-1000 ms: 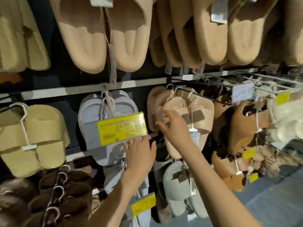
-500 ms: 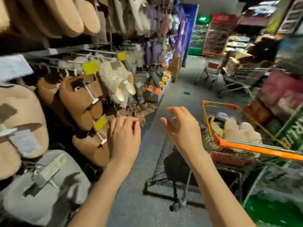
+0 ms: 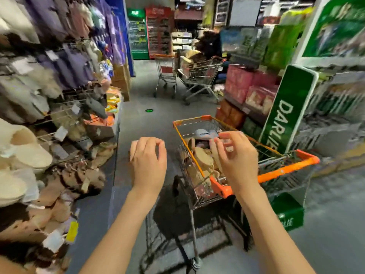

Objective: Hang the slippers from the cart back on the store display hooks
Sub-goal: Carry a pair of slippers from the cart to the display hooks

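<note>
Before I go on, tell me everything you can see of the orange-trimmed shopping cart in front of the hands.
The orange-trimmed wire shopping cart is a grey metal mesh basket with orange plastic rim, corners and handle, on a dark frame with a caster visible below. It stands upright in the aisle beside a green display stand. Inside lie beige and tan slippers and a pale blue one, heaped loosely. The right hand hovers over the basket; whether it touches is unclear.

At about two o'clock, a green sign (image 3: 288,107) beside the cart (image 3: 288,171) reads "DARLIE" in white letters running top to bottom, its last letter partly hidden. Other tags and signs are too blurred to read.
</note>
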Action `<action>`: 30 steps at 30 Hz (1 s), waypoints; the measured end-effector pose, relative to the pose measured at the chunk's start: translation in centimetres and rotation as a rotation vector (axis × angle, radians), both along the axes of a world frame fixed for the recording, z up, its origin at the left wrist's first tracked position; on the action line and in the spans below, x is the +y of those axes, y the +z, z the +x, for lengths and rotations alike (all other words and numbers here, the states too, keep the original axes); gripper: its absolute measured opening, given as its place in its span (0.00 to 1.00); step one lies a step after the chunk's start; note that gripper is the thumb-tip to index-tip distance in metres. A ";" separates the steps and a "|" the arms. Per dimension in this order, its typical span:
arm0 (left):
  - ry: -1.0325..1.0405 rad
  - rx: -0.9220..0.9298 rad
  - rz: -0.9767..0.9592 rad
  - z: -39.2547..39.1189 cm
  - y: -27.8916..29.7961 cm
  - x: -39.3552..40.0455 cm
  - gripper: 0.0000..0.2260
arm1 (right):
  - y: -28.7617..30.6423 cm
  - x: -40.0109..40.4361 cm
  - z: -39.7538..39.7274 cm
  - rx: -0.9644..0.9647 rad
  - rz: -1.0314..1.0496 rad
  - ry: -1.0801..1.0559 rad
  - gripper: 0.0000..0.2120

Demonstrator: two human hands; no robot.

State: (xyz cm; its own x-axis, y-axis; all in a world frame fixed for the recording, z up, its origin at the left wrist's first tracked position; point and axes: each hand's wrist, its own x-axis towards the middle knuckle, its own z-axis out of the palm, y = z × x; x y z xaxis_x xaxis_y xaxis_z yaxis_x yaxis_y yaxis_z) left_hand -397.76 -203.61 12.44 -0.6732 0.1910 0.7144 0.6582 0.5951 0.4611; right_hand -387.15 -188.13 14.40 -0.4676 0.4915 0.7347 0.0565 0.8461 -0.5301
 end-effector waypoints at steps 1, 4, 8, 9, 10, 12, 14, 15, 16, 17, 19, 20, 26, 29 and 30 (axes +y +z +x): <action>-0.042 -0.005 -0.001 -1.9 0.2 1.3 0.12 | 0.0 1.1 -1.1 -0.002 -0.032 -0.068 0.05; -0.153 -0.004 -0.023 -7.0 0.1 5.1 0.13 | -0.7 4.2 -3.3 0.008 -0.106 -0.252 0.05; -0.236 -0.098 -0.025 -13.0 -1.5 9.0 0.07 | -2.0 8.0 -5.1 0.007 -0.232 -0.434 0.06; -0.254 -0.122 -0.025 -14.4 -2.1 9.9 0.07 | -2.4 9.0 -5.7 0.009 -0.277 -0.471 0.06; -0.274 -0.147 -0.029 -15.8 -2.7 10.9 0.07 | -3.0 10.0 -6.4 0.013 -0.337 -0.502 0.07; -0.309 -0.228 -0.052 -18.4 -4.1 13.1 0.08 | -5.0 12.2 -8.2 0.023 -0.497 -0.542 0.06; -0.333 -0.300 -0.091 -20.8 -5.6 15.3 0.10 | -7.4 14.1 -10.2 0.034 -0.714 -0.543 0.05; -0.346 -0.327 -0.108 -21.9 -6.3 16.5 0.11 | -8.6 15.1 -11.2 0.050 -0.831 -0.549 0.05; -0.362 -0.352 -0.124 -22.9 -7.0 17.9 0.12 | -9.7 16.0 -12.1 0.065 -0.930 -0.566 0.05; -0.379 -0.370 -0.139 -23.8 -7.6 19.3 0.12 | -10.8 16.9 -13.0 0.072 -0.996 -0.596 0.06; -0.421 -0.384 -0.180 -25.3 -8.5 22.4 0.13 | -12.5 18.8 -14.7 0.045 -1.020 -0.662 0.08; -0.444 -0.387 -0.204 -25.8 -8.7 24.1 0.14 | -12.9 19.6 -15.5 0.043 -1.013 -0.690 0.07; -0.594 -0.464 -0.362 -27.3 -11.3 32.7 0.16 | -16.0 24.7 -19.4 0.038 -1.039 -0.868 0.13; -0.649 -0.495 -0.513 -27.8 -13.3 35.5 0.19 | -18.1 25.7 -19.9 -0.089 -1.132 -0.933 0.12; -0.663 -0.496 -0.576 -27.8 -13.9 36.4 0.20 | -18.9 26.0 -20.1 -0.124 -1.165 -0.953 0.13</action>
State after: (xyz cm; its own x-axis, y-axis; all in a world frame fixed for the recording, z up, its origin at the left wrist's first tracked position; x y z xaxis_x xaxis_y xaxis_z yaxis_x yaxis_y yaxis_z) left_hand -425.59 -167.18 -1.42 -0.5022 0.8624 0.0634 0.7488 0.3970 0.5308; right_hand -407.28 -162.17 -4.46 0.3249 0.9009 -0.2877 0.4196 -0.4099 -0.8099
